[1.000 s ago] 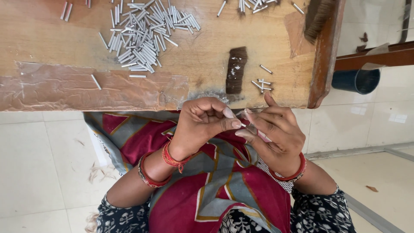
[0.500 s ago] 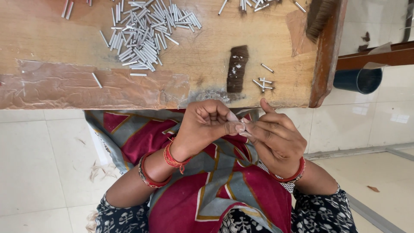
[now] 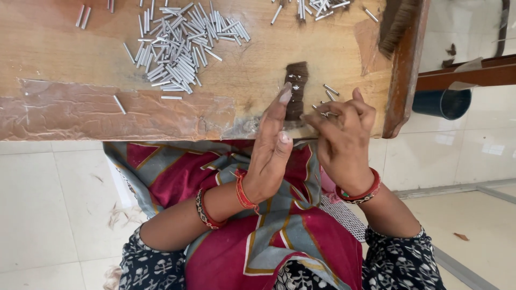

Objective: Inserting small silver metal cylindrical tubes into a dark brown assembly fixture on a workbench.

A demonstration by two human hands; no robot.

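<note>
My left hand (image 3: pixel 271 147) reaches forward with fingers stretched out, its fingertip touching a small dark brown tuft of bristles (image 3: pixel 296 88) lying on the wooden board (image 3: pixel 64 43). My right hand (image 3: pixel 344 137) is at the board's near edge, fingers curled and pinching a small metal tube (image 3: pixel 323 113) beside a few loose tubes (image 3: pixel 329 91). Both wrists wear red bangles. A large pile of short silver metal tubes (image 3: pixel 180 48) lies on the board to the left.
Another scatter of metal tubes (image 3: pixel 314 8) lies at the board's far edge, next to a brown bristle bundle (image 3: pixel 398 27). A dark blue cup (image 3: pixel 442 102) stands on the tiled floor to the right. Clear tape (image 3: pixel 107 115) covers the board's near edge.
Both hands were pinched together over my lap. They have moved up to the board and parted, the left now reaching to the brown tuft, the right to the loose tubes.
</note>
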